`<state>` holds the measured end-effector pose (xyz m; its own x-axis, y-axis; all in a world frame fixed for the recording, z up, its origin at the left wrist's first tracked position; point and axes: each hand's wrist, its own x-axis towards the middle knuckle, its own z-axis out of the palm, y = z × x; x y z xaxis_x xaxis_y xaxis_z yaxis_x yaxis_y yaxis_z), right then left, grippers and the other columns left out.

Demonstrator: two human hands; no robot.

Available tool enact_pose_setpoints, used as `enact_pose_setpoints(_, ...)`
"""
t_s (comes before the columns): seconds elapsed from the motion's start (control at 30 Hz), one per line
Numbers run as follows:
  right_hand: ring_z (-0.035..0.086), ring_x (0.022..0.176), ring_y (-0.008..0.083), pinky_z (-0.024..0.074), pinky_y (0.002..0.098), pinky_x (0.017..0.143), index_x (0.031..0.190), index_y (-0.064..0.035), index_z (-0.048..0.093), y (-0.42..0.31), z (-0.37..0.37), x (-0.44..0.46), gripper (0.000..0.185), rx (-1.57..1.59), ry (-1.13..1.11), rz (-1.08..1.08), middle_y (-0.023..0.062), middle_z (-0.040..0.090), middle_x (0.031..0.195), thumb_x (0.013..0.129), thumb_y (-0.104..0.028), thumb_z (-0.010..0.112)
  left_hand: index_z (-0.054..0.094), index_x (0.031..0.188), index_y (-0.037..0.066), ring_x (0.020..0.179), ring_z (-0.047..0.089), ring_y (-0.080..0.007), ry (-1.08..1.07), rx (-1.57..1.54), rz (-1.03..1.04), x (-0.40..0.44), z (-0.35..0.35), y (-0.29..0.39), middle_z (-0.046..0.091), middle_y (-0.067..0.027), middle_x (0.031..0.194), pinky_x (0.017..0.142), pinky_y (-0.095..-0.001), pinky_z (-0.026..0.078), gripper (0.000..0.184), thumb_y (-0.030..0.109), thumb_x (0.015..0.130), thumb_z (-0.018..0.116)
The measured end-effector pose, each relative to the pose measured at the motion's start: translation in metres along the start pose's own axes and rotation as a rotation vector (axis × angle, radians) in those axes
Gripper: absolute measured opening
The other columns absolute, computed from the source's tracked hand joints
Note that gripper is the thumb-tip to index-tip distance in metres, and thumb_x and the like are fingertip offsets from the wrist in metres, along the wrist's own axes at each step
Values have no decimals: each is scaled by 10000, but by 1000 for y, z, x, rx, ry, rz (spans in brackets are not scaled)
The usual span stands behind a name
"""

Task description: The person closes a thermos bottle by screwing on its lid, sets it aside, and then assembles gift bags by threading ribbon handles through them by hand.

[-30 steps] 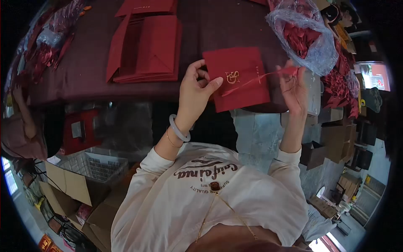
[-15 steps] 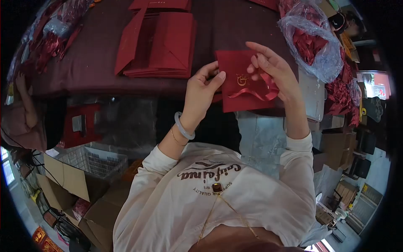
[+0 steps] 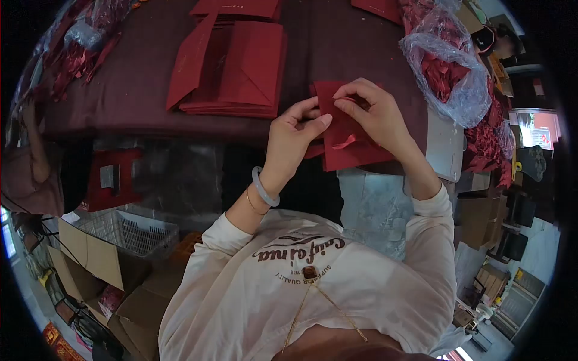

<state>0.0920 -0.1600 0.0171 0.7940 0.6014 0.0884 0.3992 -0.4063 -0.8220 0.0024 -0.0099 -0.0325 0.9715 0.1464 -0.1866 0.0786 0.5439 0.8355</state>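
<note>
A flat red paper bag [image 3: 355, 157] lies at the near table edge, its gold print now covered by my fingers. My left hand [image 3: 289, 141], with a pale bangle on its wrist, grips the bag's left edge between thumb and fingers. Over the bag's face, my right hand [image 3: 379, 117] is closed in a pinch near the top middle. A shiny red ribbon [image 3: 344, 142] runs across the bag beneath that hand; the pinched part is mostly hidden. To the left, a stack of red paper bags [image 3: 253, 66] rests on the dark tablecloth.
Clear plastic wrap [image 3: 445, 66] with red ribbons is at the table's right. More wrapped red bundles [image 3: 84, 45] lie at far left, where another person's arm [image 3: 36, 144] shows. A grey crate [image 3: 138, 234] and an opened cardboard box [image 3: 90, 253] stand lower left.
My right hand has moved left and down onto the bag's face, its raised fingers now curled into a pinch. The ribbon loop is drawn up under it. My left hand keeps its grip.
</note>
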Motion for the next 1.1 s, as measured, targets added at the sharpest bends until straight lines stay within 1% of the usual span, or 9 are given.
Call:
enact_pose_setpoints(0.17,602,817,223,465,319,691,938,-21,617,-4,-3,1,153,-93,-71,19,100,595,886,833,-132,625,572,1162,-16,809,571,-75,20,4,-18,0,0,-2,587,-30,930,756,-206,507,381,4,797,678)
enact_pose_setpoints(0.33,581,804,292,467,346,705,905,-17,589,-6,0,2,128,-243,-90,-153,111,562,870,819,-110,604,573,1161,-16,786,562,-62,24,46,18,-2,1,-1,588,-20,916,750,-197,505,394,0,785,690)
enact_pose_setpoints(0.47,558,830,288,474,359,714,894,-20,568,-12,5,2,126,-411,-64,-279,107,527,882,800,-97,601,574,1153,-30,798,570,-61,18,100,54,-5,2,0,613,-29,921,751,-195,502,393,-14,778,691)
enact_pose_setpoints(0.63,519,871,273,479,342,725,898,-37,527,-16,8,1,146,-762,-107,-552,107,471,901,770,-88,576,571,1144,-50,807,589,-71,8,97,84,-3,-1,-9,644,-58,931,750,-203,507,385,-28,777,685)
enact_pose_setpoints(0.73,526,868,285,480,354,725,900,-32,532,-17,4,5,151,-776,-190,-595,116,478,897,764,-88,566,567,1144,-61,804,596,-75,37,72,80,-4,0,-8,650,-68,925,750,-209,509,390,-28,774,687)
enact_pose_setpoints(0.87,532,872,301,477,373,729,906,-25,534,-18,-5,13,141,-612,-279,-504,129,492,902,783,-84,568,567,1155,-53,819,589,-82,30,152,100,-5,0,-6,635,-55,932,762,-217,508,410,-16,769,699)
enact_pose_setpoints(0.93,535,880,315,473,392,729,919,-21,536,-23,-4,11,129,-479,-312,-128,142,507,910,811,-86,564,564,1165,-48,835,582,-88,13,134,114,-4,-2,-9,621,-42,937,769,-223,509,416,-8,774,701)
enact_pose_setpoints(1.07,534,883,320,466,397,744,916,-20,541,-23,2,5,109,-457,-274,-73,146,511,913,840,-97,557,569,1160,-47,836,584,-89,12,244,147,-3,-5,-14,622,-45,949,767,-224,509,420,-8,766,710)
enact_pose_setpoints(1.1,534,883,309,467,384,750,916,-16,542,-19,5,2,125,-525,-215,-199,140,509,910,817,-90,564,569,1160,-46,839,586,-90,9,247,141,-3,-5,-14,623,-47,953,768,-226,510,421,-9,765,711)
